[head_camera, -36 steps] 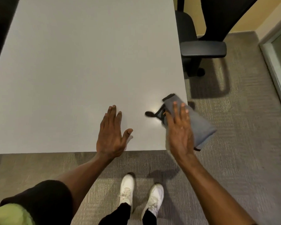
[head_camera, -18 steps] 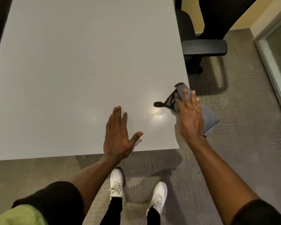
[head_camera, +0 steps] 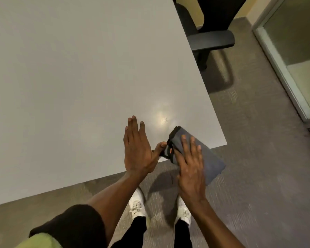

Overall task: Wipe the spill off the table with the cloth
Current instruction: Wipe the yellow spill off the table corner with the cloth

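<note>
The grey cloth [head_camera: 211, 163], folded with a dark trim, lies across the front edge of the light grey table [head_camera: 79, 77] near its right corner, half hanging over the floor. My right hand [head_camera: 190, 169] lies on top of it with fingers stretched out and holds it. My left hand [head_camera: 138, 151] rests flat on the table just left of the cloth, and its thumb touches the dark trim. A shiny patch [head_camera: 162, 119] with a tiny mark sits on the table just beyond the cloth. I cannot tell whether it is wet.
A black office chair [head_camera: 211, 40] stands at the table's right side. A glass door [head_camera: 293, 51] runs along the far right. Carpet covers the floor, and my white shoes [head_camera: 137, 204] stand below the table's front edge.
My right hand has drawn the cloth from the table's right edge back to the front edge, close to my left hand. My left thumb now touches the cloth.
</note>
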